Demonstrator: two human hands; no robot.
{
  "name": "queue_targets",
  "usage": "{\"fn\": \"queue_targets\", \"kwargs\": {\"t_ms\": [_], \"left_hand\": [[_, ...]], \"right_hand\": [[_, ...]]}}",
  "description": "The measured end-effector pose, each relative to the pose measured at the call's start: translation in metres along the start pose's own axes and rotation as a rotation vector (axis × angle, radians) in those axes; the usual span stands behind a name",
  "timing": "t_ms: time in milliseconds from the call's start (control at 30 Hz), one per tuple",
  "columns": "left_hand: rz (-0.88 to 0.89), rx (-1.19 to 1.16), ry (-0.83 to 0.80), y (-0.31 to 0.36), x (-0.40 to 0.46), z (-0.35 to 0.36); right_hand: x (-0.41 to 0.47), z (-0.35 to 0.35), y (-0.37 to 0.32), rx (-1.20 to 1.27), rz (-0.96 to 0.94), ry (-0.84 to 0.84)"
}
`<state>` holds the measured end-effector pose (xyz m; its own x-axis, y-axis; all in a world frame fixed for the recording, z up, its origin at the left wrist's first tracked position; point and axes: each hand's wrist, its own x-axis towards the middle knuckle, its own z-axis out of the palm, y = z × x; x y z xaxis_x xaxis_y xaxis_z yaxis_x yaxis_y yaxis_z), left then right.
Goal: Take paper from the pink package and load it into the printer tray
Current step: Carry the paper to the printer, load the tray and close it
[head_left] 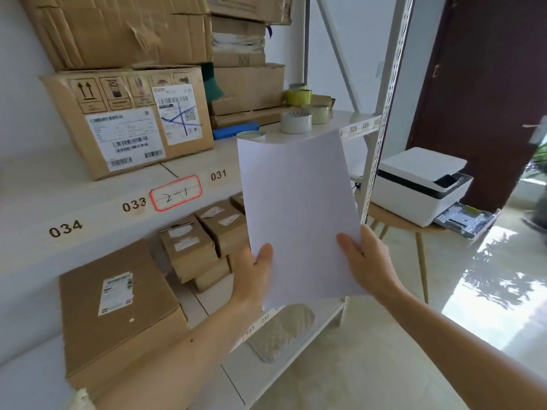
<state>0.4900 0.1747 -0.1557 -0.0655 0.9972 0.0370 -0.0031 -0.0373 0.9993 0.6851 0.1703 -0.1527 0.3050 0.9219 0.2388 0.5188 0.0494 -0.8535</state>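
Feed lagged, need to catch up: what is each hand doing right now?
Left hand: closed on the lower left edge of the paper.
Right hand: closed on the paper's lower right edge.

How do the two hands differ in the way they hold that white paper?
The left hand grips the paper at its lower left corner, while the right hand grips the right edge, slightly higher. The left thumb points up the sheet; the right thumb points across it, leftward. Both hands pinch the paper with the thumb in front.
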Motion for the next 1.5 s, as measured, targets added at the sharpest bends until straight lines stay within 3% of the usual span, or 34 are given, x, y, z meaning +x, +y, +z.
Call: {"fn": "queue_targets", "kwargs": {"t_ms": [400,767,1500], "left_hand": [[-0.034,0.064,-0.239,-0.034,0.084,0.124],[-0.152,-0.014,-0.319,-0.058,0.138,0.269],[-0.166,0.030,-0.415,-0.087,0.316,0.537]], "right_hand": [[0.073,-0.056,0.098,-0.033,0.131,0.161],[0.158,-0.147,0.189,-0.085,0.187,0.208],[0.377,-0.276,0.343,0.022,0.379,0.327]]}}
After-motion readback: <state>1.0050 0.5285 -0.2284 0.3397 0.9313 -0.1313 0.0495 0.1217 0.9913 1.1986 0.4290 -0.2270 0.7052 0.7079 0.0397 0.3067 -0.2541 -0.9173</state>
